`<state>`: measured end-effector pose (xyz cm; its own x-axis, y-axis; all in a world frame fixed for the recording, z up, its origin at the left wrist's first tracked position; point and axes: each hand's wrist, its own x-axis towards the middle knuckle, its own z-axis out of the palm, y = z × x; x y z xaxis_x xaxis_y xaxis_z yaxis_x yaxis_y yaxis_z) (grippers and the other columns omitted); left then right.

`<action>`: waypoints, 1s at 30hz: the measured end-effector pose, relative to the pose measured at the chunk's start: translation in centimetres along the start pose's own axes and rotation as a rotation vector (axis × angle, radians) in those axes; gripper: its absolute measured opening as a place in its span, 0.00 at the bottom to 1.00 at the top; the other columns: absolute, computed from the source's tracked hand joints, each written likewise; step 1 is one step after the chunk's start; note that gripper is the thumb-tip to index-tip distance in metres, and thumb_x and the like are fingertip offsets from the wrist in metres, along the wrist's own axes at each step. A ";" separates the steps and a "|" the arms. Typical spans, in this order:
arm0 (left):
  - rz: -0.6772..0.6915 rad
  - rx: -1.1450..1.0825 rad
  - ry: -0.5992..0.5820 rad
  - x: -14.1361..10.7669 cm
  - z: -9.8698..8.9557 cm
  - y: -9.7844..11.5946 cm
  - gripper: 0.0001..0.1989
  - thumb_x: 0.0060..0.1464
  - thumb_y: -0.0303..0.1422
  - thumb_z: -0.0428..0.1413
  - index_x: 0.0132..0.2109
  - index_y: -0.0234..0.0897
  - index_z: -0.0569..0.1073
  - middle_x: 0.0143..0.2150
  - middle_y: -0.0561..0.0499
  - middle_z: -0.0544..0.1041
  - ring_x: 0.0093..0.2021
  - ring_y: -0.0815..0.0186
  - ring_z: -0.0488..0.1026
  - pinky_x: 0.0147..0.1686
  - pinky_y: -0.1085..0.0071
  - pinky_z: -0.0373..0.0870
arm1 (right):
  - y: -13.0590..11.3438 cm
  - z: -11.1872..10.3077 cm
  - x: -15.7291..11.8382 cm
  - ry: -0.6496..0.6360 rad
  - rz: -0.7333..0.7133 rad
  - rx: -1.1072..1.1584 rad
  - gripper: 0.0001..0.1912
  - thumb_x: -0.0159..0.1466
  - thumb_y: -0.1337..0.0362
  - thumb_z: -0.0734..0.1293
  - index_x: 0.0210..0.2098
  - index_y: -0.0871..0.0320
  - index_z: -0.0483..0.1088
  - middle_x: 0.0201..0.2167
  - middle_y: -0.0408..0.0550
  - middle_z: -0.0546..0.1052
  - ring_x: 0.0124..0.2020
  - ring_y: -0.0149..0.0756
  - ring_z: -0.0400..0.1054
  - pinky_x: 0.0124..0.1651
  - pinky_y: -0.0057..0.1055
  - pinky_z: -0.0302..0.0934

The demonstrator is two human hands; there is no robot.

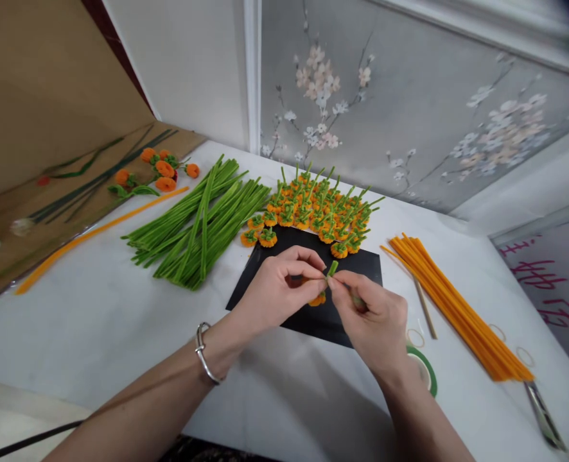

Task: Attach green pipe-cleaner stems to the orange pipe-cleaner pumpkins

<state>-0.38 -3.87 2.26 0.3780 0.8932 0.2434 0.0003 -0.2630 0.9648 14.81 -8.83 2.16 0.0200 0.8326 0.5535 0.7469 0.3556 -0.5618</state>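
Observation:
Over a black mat [308, 324], both hands meet at one small orange pipe-cleaner flower [318, 299] with a short green stem [333, 267]. My left hand [284, 282], closed in a pinch, holds the flower near its base; the fingers hide most of it. Thumb and forefinger of my right hand [368, 308] pinch the green stem from the other side. Just beyond the mat stands a cluster of orange pipe-cleaner flowers [320, 205] with green stems pointing up.
Green pipe cleaners [198, 224] lie piled to the left, orange pipe cleaners [458, 308] to the right. Near my right wrist are a green tape roll [426, 369] and a thin stick [425, 308]. Scissors [544, 414] lie front right. Finished-looking flowers [164, 170] rest back left.

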 end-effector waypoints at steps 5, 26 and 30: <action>-0.006 0.017 0.001 0.1 -0.4 -0.1 0.04 0.47 0.25 0.60 0.27 0.37 0.79 0.39 0.49 0.73 0.38 0.67 0.73 0.31 0.73 0.72 | 0.2 -0.2 0.2 -0.139 0.134 0.177 0.06 0.65 0.63 0.63 0.32 0.57 0.70 0.22 0.40 0.70 0.20 0.27 0.59 0.23 0.25 0.55; -0.405 -0.424 -0.319 0.2 -0.8 0.0 0.11 0.54 0.38 0.59 0.35 0.33 0.78 0.37 0.49 0.74 0.37 0.70 0.70 0.38 0.72 0.68 | 0.9 -1.8 1.0 -0.241 0.073 0.187 0.08 0.66 0.66 0.63 0.31 0.58 0.72 0.24 0.42 0.72 0.24 0.27 0.63 0.28 0.24 0.56; -0.607 -0.659 -0.360 0.3 -0.9 -0.8 0.10 0.49 0.36 0.64 0.33 0.31 0.78 0.32 0.52 0.74 0.31 0.73 0.69 0.33 0.75 0.67 | 0.9 -1.9 1.0 -0.252 -0.010 0.193 0.07 0.66 0.67 0.64 0.33 0.57 0.73 0.25 0.42 0.73 0.25 0.28 0.64 0.29 0.24 0.57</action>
<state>-1.10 -3.08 1.60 0.7459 0.6156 -0.2544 -0.1894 0.5621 0.8051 16.72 -8.45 3.37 -0.1699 0.8990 0.4037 0.6055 0.4184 -0.6769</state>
